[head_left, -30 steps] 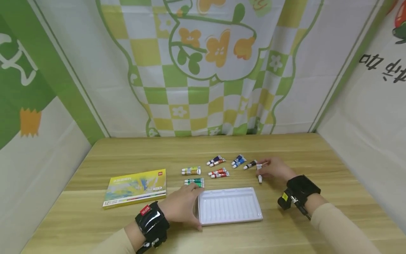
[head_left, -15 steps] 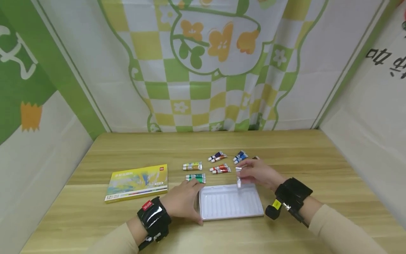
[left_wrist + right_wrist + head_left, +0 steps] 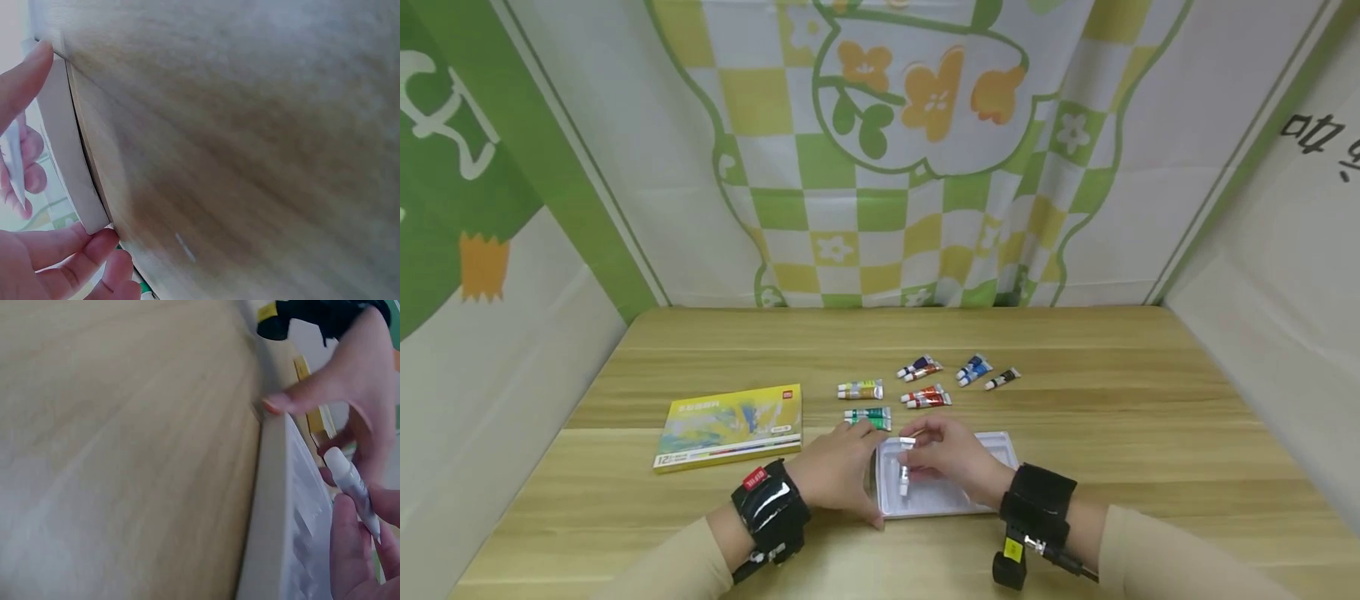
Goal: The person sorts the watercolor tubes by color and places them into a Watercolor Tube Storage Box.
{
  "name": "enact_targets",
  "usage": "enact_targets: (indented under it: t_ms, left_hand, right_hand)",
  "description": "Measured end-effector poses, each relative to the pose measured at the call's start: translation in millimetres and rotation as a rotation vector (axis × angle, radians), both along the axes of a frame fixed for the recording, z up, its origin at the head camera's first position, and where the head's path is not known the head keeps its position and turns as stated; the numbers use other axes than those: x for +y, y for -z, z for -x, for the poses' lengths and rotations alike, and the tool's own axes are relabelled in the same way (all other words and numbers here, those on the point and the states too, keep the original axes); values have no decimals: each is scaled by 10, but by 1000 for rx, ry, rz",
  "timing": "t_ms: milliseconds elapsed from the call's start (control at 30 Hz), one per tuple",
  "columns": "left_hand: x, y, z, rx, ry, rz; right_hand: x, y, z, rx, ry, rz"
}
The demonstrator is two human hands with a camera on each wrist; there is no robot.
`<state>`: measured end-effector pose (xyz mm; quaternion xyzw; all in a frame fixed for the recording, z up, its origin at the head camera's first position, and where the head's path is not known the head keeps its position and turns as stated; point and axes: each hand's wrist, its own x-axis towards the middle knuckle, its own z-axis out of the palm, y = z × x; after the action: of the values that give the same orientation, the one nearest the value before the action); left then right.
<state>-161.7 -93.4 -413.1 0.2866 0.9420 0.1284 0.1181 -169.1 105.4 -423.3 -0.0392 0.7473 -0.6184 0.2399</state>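
A white paint tube (image 3: 905, 481), cap toward the person, is pinched between thumb and fingers of the right hand (image 3: 953, 457) over the left part of a white ribbed plastic tray (image 3: 940, 502). The tube's white cap and silvery body (image 3: 356, 487) show up close in the right wrist view. At the tray's left end, the left hand (image 3: 841, 469) spans the short side, thumb at the near corner and fingers at the far one. The tray's side wall (image 3: 70, 137) appears between them in the left wrist view. The right hand hides the middle of the tray.
Beyond the tray lie paint tubes in pairs: green (image 3: 867, 414), yellow and ochre (image 3: 860, 393), red (image 3: 928, 402), purple and brown (image 3: 917, 367), blue (image 3: 973, 372). A dark tube (image 3: 1002, 379) lies alone. A yellow paint box (image 3: 730, 427) is at left.
The right hand has carried the white tube leftward from right of the tray to over its left part. The left hand has stayed at the tray's left end.
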Motion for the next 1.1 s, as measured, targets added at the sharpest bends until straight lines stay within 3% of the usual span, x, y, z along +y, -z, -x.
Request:
enact_targets:
  t_ms: [467,567,800,1100]
  left_hand:
    - [-6,18,-20,15,11,4]
    - [-7,9,-7,19,14,10]
    - [2,-9,32,17,11,26]
    - [-2,-10,12,-15,1,33]
  right_hand:
    - [-151,118,-91,80,-32,-34]
    - [-141,121,-78,133,-63,-83]
    - [-119,52,-26,377,-180,-326]
    - [-96,71,-18,470,-249,-423]
